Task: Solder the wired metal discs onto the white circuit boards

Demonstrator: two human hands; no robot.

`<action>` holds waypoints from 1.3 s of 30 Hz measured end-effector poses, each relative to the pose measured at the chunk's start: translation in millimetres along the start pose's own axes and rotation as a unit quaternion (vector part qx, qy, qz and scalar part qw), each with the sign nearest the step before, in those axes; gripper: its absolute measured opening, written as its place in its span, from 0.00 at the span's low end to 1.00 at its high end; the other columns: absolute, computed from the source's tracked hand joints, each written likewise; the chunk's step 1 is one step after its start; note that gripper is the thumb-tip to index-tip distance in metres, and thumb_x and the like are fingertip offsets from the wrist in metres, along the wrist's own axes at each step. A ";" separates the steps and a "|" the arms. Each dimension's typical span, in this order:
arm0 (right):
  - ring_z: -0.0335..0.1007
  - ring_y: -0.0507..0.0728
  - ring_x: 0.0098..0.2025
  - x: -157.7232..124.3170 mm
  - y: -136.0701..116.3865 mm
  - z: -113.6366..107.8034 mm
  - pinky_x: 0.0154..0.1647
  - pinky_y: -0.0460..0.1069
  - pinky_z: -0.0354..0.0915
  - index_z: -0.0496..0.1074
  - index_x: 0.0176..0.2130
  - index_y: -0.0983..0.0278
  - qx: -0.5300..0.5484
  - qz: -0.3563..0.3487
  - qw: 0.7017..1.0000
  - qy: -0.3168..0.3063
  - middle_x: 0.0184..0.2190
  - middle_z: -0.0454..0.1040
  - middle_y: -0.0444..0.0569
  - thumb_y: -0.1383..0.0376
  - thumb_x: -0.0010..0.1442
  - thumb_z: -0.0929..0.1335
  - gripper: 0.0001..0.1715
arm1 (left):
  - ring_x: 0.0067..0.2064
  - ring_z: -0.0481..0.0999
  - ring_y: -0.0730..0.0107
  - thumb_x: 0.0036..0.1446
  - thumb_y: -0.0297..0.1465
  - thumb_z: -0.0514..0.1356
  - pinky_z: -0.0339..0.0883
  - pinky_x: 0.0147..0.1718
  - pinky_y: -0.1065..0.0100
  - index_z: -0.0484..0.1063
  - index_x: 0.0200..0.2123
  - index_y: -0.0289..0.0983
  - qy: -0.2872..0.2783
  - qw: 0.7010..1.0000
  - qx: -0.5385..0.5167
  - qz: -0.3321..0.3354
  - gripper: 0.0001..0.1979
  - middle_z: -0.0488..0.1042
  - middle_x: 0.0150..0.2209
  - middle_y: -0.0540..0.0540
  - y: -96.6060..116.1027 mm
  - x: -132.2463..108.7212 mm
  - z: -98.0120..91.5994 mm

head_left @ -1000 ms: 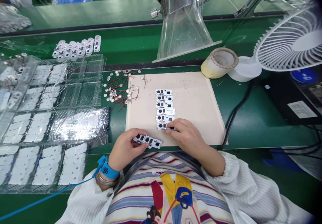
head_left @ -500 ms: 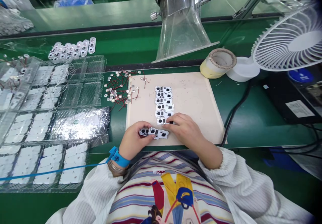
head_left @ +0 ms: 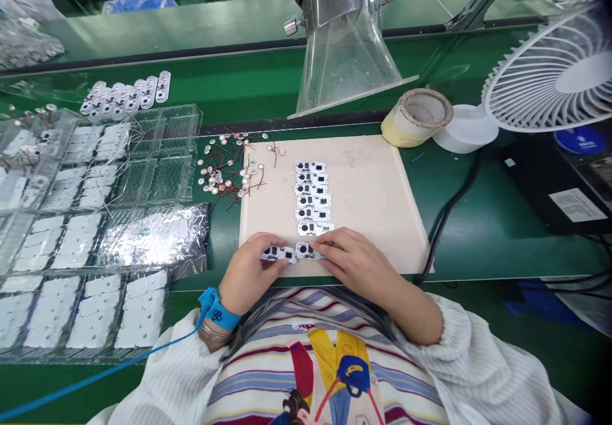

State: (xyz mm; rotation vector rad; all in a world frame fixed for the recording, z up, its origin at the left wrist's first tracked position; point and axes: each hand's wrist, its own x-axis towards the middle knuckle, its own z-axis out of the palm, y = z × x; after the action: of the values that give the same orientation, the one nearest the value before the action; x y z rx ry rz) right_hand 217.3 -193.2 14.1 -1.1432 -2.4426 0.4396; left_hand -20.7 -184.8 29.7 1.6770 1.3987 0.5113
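Note:
Between thumb and fingers, my left hand [head_left: 248, 264] grips a small white circuit board [head_left: 278, 254] with black parts on it. My right hand [head_left: 356, 262] pinches the right end of another white circuit board [head_left: 305, 250], low over the beige board [head_left: 373, 189] or on it; I cannot tell which. Above these lies a column of several such circuit boards [head_left: 313, 199], stacked edge to edge on the beige board. A blue wrist strap [head_left: 224, 310] with a cord circles my left wrist.
Small round parts with red wires [head_left: 222, 173] lie at the beige board's upper left. Clear plastic trays [head_left: 162, 180] of white boards fill the left. A fume hood [head_left: 347, 62] hangs above. Tape roll [head_left: 415, 119], white fan [head_left: 554, 74] and black cable [head_left: 444, 221] are at right.
My right hand has come down and right from the column's lowest circuit board and now holds one taken from beside my left hand. The column's bottom board is uncovered.

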 end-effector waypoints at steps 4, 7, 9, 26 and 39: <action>0.67 0.61 0.46 3.2 1.0 -3.0 0.47 0.57 0.69 0.73 0.49 0.67 -0.026 0.003 1.000 -0.001 0.44 0.73 0.55 0.69 0.64 0.65 0.14 | 0.44 0.77 0.64 0.52 0.29 0.65 0.73 0.44 0.62 0.75 0.40 0.39 -0.027 0.999 0.017 0.039 0.10 0.77 0.42 0.46 2.2 -6.2 -1.0; 0.68 0.58 0.45 1.4 -3.8 -4.9 0.46 0.55 0.69 0.73 0.47 0.64 0.021 -0.001 0.999 0.049 0.42 0.73 0.54 0.68 0.64 0.65 0.12 | 0.45 0.76 0.64 0.52 0.31 0.67 0.70 0.48 0.60 0.75 0.41 0.40 -0.008 0.993 0.018 0.121 0.11 0.78 0.42 0.46 6.2 -4.3 13.6; 0.68 0.58 0.45 -3.2 -7.9 -4.5 0.46 0.54 0.70 0.72 0.48 0.64 0.067 0.009 0.996 0.050 0.43 0.73 0.54 0.64 0.64 0.67 0.13 | 0.44 0.75 0.63 0.53 0.32 0.67 0.69 0.48 0.59 0.75 0.40 0.39 0.023 0.983 0.035 0.179 0.10 0.79 0.40 0.45 7.4 -2.6 25.4; 0.68 0.59 0.42 -14.4 -9.5 8.9 0.44 0.55 0.68 0.73 0.44 0.65 -0.001 0.029 0.998 0.047 0.39 0.74 0.53 0.68 0.63 0.67 0.09 | 0.45 0.70 0.60 0.54 0.32 0.65 0.67 0.46 0.56 0.74 0.41 0.39 0.064 0.968 0.175 0.168 0.10 0.75 0.41 0.44 -2.4 -1.0 32.2; 0.71 0.60 0.43 -23.8 17.6 13.9 0.45 0.57 0.68 0.72 0.48 0.58 0.008 -0.027 0.996 0.081 0.42 0.73 0.50 0.55 0.63 0.66 0.16 | 0.43 0.74 0.65 0.61 0.34 0.57 0.70 0.44 0.60 0.75 0.40 0.40 0.194 0.958 0.177 0.118 0.09 0.77 0.39 0.43 -4.6 -64.9 -53.9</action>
State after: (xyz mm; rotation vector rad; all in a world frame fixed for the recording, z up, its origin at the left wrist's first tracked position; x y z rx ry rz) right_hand 235.9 -202.4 -11.1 -1.0615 -2.3200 0.3354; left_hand -83.0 -226.4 68.6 2.1331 1.6501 0.7960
